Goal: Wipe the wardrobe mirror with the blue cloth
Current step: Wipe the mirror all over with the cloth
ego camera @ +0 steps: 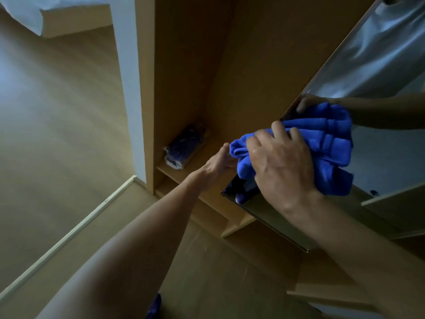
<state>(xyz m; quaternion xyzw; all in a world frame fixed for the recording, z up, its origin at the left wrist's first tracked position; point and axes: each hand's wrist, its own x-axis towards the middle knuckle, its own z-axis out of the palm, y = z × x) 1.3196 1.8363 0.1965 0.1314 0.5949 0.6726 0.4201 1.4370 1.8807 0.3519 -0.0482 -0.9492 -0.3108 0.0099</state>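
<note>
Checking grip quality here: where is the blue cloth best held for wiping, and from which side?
Probably grip the blue cloth at its bunched middle, from the front, palm toward the mirror: it lies crumpled against the glass, folds spreading past the right hand that grips it there.

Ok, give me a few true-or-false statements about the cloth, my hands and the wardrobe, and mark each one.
1. The right hand holds the blue cloth against the mirror. True.
2. The blue cloth is folded flat and neat. False: it is bunched up under the fingers.
3. A wrapped package lies on a shelf inside the wardrobe. True.
4. The left hand hangs down at the person's side. False: it is raised at the edge of the mirror, right beside the cloth.
5. The package lies on the floor. False: it is on the shelf.
</note>
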